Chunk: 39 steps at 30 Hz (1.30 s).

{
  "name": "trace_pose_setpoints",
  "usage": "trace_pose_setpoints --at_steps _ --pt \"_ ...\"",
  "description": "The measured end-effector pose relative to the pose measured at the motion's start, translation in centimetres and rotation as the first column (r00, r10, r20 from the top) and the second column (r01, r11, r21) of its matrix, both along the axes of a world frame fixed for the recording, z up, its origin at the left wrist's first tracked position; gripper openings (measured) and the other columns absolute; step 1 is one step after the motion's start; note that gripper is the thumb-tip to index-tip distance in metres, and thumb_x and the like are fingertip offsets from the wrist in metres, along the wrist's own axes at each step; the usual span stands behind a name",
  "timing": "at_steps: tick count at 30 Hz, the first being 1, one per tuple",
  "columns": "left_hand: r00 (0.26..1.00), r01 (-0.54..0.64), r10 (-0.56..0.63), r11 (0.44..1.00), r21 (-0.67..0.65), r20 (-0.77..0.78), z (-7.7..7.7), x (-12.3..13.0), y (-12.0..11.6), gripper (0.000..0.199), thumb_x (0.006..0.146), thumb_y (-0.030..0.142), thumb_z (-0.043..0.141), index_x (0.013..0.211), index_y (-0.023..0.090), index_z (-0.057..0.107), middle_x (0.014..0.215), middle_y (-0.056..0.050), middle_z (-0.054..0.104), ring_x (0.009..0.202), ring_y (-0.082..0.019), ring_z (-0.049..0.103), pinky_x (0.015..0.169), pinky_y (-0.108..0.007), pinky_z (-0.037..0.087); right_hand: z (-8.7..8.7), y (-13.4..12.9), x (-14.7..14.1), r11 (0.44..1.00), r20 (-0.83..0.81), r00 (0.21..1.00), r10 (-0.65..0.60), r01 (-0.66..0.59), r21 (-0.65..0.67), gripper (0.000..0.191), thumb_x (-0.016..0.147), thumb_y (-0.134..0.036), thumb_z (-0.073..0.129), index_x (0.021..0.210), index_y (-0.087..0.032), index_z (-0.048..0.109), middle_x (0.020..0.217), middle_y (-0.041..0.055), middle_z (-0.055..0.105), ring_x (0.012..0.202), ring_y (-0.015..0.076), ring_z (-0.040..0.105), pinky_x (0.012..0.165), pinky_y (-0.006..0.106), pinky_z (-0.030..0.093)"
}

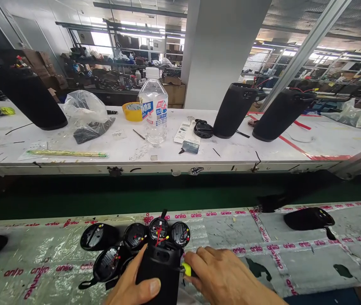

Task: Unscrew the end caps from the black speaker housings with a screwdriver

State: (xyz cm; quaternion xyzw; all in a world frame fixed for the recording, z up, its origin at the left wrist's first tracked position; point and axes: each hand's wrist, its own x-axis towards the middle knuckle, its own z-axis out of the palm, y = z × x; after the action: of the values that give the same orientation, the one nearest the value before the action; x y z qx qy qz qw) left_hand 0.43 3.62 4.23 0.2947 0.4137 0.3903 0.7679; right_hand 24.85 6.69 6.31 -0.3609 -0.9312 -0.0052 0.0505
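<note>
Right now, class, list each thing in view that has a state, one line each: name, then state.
Left hand: gripping the black speaker body.
Right hand: closed on a yellow-handled tool.
Black speaker body: open at top, wires showing.
Water bottle: upright, capped.
Tape roll: lying flat.
Plastic bag: crumpled.

Black speaker shell (158,269), yellow tool tip (186,269), red-lettered tape (199,215) on bench
</note>
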Motion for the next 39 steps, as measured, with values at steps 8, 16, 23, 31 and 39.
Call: trace_pose_setpoints --at_steps 8,16,23,31,39 --pt "0.985 0.035 -0.019 0.995 0.088 -0.173 0.2 -0.3 0.0 0.091 0.069 0.057 0.084 0.149 0.027 0.053 0.142 -0.012 0.070 0.138 -0.046 0.056 0.115 -0.057 0.045 -0.4 -1.3 -0.2 0.987 0.086 0.996 -0.039 0.026 0.156 0.038 0.089 -0.038 0.079 0.102 -0.024 0.046 0.074 -0.0024 0.064 0.053 0.0212 0.064 0.040 0.038 0.033" --pt "0.956 0.049 0.001 0.986 0.160 -0.294 0.2 0.0 -0.2 0.088 0.067 0.059 0.085 0.144 0.027 0.056 0.146 -0.009 0.067 0.138 -0.044 0.057 0.117 -0.050 0.045 0.7 -1.5 -0.2 0.979 0.179 0.984 0.007 -0.043 0.197 0.030 0.087 -0.035 0.074 0.093 -0.024 0.047 0.067 -0.0005 0.060 0.046 0.0209 0.058 0.039 0.041 0.018" --pt "0.760 -0.007 0.164 0.970 0.244 -0.629 -1.6 0.1 -0.6 0.088 0.063 0.043 0.085 0.143 0.022 0.055 0.139 -0.014 0.071 0.139 -0.048 0.053 0.118 -0.056 0.040 0.0 -1.8 -0.6 0.986 0.307 0.952 0.019 -0.069 0.153 0.022 0.079 -0.023 0.069 0.092 -0.024 0.051 0.065 0.0005 0.059 0.044 0.0214 0.054 0.040 0.042 0.010" --pt "0.994 0.089 -0.082 0.990 0.113 -0.065 -1.0 0.1 0.0 0.087 0.069 0.057 0.082 0.146 0.028 0.053 0.146 -0.010 0.067 0.139 -0.043 0.055 0.114 -0.054 0.043 -1.7 -1.4 0.3 0.993 -0.181 0.983 -0.030 0.009 -0.116 0.033 0.088 -0.025 0.080 0.105 -0.025 0.051 0.087 -0.0059 0.072 0.066 0.0182 0.071 0.054 0.032 0.041" --pt "0.993 0.031 -0.024 0.998 0.052 -0.117 -0.5 -0.2 -0.1 0.078 0.074 0.048 0.083 0.145 0.029 0.058 0.146 -0.007 0.067 0.148 -0.043 0.043 0.121 -0.055 0.035 -1.5 -1.4 0.1 0.994 -0.197 0.977 -0.084 0.067 -0.089 0.038 0.085 -0.022 0.085 0.101 -0.025 0.050 0.082 -0.0070 0.069 0.062 0.0189 0.070 0.052 0.032 0.037"
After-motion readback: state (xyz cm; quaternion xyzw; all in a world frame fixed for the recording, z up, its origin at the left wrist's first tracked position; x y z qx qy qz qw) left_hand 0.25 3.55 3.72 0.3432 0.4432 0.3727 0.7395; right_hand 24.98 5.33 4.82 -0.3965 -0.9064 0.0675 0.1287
